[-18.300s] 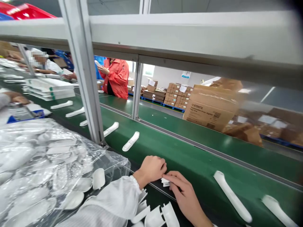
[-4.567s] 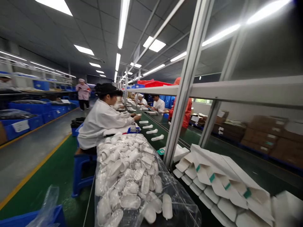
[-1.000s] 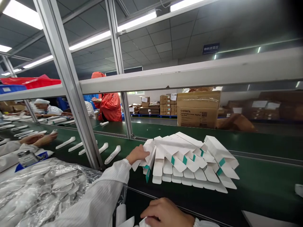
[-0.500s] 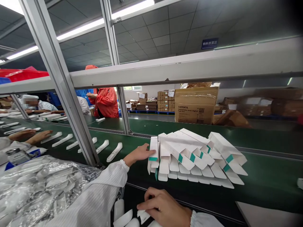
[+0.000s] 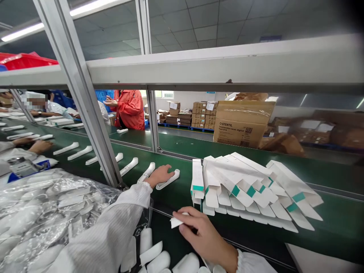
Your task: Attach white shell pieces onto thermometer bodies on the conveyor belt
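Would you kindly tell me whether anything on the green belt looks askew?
Slightly: the white boxes lie overlapping and slanted, end flaps open, looking untidy beside the row of white handles on the green belt. I see no clear damage.

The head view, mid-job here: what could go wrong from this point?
The left hand is at a long white part with a neighbouring long part close by, so it might knock that one askew.

The right hand seems to hold a small white piece by the fingertips; it could slip among the loose white pieces below.

The white cartons overlap with flaps open, so a bump might shift them.
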A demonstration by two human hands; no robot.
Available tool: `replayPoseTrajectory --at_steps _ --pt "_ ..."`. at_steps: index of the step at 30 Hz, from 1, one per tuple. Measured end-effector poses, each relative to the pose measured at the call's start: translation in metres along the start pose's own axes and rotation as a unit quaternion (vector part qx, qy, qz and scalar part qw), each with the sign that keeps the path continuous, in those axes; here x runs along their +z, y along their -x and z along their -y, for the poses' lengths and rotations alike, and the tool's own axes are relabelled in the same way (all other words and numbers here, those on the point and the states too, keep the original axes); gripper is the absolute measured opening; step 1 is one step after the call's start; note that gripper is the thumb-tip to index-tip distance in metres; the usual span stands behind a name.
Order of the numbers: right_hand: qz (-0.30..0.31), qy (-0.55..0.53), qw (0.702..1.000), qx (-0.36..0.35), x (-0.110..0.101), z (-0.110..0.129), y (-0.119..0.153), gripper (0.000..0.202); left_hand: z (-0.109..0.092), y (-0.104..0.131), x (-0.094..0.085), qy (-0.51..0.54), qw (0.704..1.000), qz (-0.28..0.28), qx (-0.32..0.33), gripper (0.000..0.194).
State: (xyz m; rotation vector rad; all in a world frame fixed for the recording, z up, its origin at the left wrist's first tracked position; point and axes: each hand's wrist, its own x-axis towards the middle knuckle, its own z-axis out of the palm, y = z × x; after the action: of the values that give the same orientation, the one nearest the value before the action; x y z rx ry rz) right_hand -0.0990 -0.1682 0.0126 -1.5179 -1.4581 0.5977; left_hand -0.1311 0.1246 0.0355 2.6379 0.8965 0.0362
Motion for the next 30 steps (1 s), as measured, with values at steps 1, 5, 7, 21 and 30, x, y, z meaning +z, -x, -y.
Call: replayPoseTrajectory --at_steps 1,5,7,21,30 --pt "-0.004 0.003 1.000 0.021 -0.002 0.003 -0.002 0.038 -0.002 -0.002 0.005 -0.014 1.000 0.014 0.012 0.064" --pt "-0.025 0.038 0.998 0.047 -0.006 0.012 -0.011 0.038 -0.021 -0.015 0.022 -0.016 0.999 0.038 0.035 0.068" --pt "-0.046 0.074 0.995 0.046 -0.004 0.014 -0.017 0.037 -0.029 -0.022 0.028 0.028 0.998 0.056 0.017 0.074" --pt "-0.033 0.444 0.872 0.205 0.010 -0.018 -0.072 0.032 -0.048 -0.031 0.063 0.072 0.996 -0.030 -0.037 0.042" --pt "-0.015 0.455 0.868 0.199 -0.012 -0.039 -0.069 0.034 -0.070 -0.030 0.074 0.064 0.997 -0.038 0.006 0.037"
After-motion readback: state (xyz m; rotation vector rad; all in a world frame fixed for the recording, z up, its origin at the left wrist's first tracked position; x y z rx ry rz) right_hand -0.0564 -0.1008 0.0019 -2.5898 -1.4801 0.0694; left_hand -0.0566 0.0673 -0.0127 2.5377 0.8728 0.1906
